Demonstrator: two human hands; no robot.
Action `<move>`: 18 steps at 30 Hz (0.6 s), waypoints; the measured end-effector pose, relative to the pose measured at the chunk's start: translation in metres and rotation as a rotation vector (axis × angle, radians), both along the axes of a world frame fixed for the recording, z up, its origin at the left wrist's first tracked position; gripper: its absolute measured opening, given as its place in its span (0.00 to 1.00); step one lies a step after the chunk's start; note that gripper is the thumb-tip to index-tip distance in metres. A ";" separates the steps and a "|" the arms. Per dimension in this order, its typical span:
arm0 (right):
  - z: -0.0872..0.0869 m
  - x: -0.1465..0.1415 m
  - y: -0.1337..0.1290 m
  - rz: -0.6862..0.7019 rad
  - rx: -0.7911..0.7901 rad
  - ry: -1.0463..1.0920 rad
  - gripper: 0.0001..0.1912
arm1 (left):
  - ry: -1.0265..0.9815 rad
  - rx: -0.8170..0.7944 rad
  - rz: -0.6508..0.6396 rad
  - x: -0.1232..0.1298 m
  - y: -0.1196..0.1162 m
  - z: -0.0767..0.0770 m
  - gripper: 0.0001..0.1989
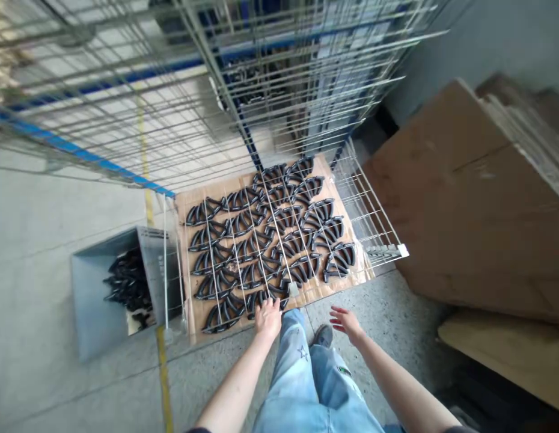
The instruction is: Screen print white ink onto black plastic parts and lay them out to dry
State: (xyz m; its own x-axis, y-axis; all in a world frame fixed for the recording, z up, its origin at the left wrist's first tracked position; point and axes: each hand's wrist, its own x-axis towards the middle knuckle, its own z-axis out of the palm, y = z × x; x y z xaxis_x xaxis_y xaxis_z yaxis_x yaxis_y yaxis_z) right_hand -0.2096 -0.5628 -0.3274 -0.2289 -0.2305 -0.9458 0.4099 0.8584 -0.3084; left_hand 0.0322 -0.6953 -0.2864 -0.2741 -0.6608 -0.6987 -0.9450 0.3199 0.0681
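Note:
Rows of black curved tube pieces [288, 243] lie on a cardboard sheet [329, 294] inside a wire cage trolley. Thin wires [268, 210] cross above the rows. At the near edge of the sheet is my left hand [267, 319], its fingers stretched toward the nearest black pieces; whether they touch is hard to tell. My right hand [347, 323] hangs in the air right of my legs, just off the front corner of the sheet, fingers apart and nothing in them.
A grey bin [94, 300] with black parts stands on the floor at left. Wire mesh walls [193, 126] rise behind the sheet. Large cardboard sheets [464, 204] lean at right. A yellow line [163, 379] runs along the floor.

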 end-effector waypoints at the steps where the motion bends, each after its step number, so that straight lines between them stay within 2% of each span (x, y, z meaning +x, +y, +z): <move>1: 0.010 -0.019 0.005 -0.005 0.010 0.055 0.17 | 0.009 0.000 -0.022 -0.003 0.001 0.005 0.22; 3: 0.031 -0.061 0.014 -0.015 0.019 0.178 0.14 | 0.022 0.014 -0.067 -0.006 0.007 0.011 0.21; 6: 0.065 -0.143 0.022 -0.010 0.027 0.388 0.10 | 0.003 0.049 -0.130 -0.009 0.015 0.010 0.20; 11: 0.126 -0.326 0.032 0.055 0.081 0.780 0.11 | -0.059 0.147 -0.170 -0.023 0.017 0.008 0.20; 14: 0.152 -0.443 0.042 0.095 0.104 0.948 0.19 | -0.095 0.181 -0.090 -0.045 0.015 0.015 0.22; 18: 0.165 -0.571 0.060 0.216 0.202 1.182 0.27 | -0.196 0.172 0.089 -0.094 0.027 0.030 0.23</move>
